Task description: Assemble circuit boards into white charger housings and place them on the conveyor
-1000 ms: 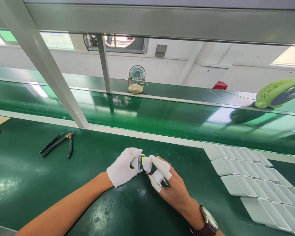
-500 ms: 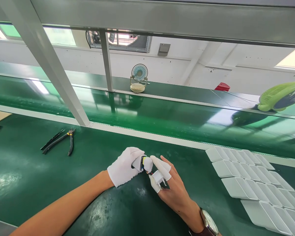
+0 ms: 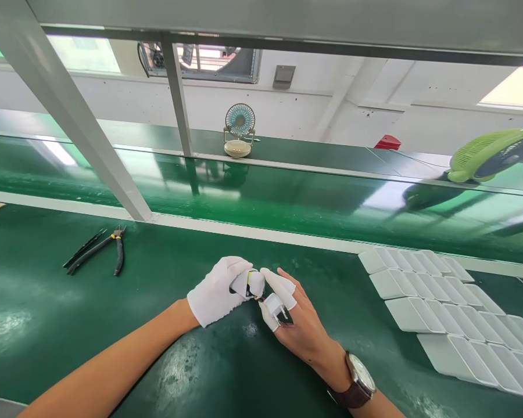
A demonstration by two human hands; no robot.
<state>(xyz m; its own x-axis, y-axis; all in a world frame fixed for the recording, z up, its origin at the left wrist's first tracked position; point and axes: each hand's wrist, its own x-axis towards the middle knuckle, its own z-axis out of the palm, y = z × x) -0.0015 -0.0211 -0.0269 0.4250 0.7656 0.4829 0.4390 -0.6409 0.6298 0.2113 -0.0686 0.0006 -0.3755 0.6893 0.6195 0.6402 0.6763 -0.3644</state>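
My left hand point(image 3: 218, 293), in a white glove, is closed around a small white plastic housing point(image 3: 239, 284). At the housing's open end sits a white block-shaped part point(image 3: 257, 284) with a strip of yellow along its edge. My right hand point(image 3: 304, 325) wears white finger cots, and its fingertips pinch around that block and a white two-pin plug piece point(image 3: 273, 303). The metal pins point down and to the right. Short thin wires show between the block and the plug piece. The fingers hide part of the inside of the housing.
Cutting pliers point(image 3: 117, 249) and black tweezers point(image 3: 85, 248) lie on the green bench at left. Rows of white plastic covers point(image 3: 405, 313) lie at right. Behind a pale rail stand a small fan point(image 3: 239, 128) and a green fan point(image 3: 483, 157). A slanted grey post point(image 3: 82, 133) rises at left.
The whole view has shifted slightly. Both hands keep their hold, and the white block appears a little closer to the housing in my left hand.
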